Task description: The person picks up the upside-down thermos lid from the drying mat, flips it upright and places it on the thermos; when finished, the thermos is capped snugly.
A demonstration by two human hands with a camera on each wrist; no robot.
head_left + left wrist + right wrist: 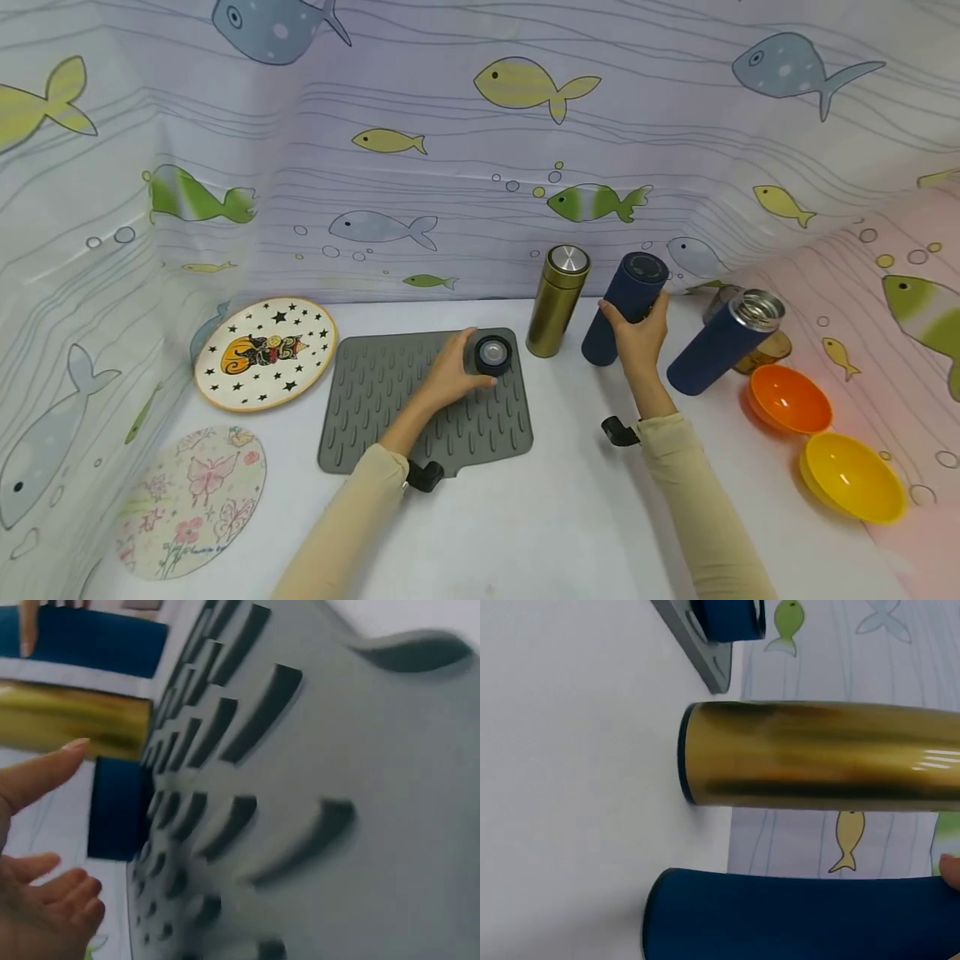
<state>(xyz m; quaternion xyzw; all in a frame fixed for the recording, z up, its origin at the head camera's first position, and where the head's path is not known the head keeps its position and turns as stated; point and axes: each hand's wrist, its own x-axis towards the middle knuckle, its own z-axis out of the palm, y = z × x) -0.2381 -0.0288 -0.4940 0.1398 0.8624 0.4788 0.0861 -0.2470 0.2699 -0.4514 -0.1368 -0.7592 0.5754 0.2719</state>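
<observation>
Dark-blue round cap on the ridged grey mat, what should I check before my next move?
1. Dark-blue round cap resting on ridged grey mat: ok.
2. Left hand gripping cap: not ok; the left wrist view shows a gap.
3. Right hand holding tall navy cylindrical bottle: ok.
4. Held bottle closed on top: ok.
5. Steel-mouthed navy bottle capped: not ok, open.
6. Cap fitting that open bottle: cannot tell.

We found a broad bare stretch of white tabletop (540,533) between the two beige-sleeved arms (701,508), wide enough for a hand. Farther back, the upright shiny gold flask (557,308) and the capped navy-blue cylindrical flask (618,312) left us only a narrow gap; the right hand (637,337) blocked our way toward the open-topped navy-blue flask (708,354).
</observation>
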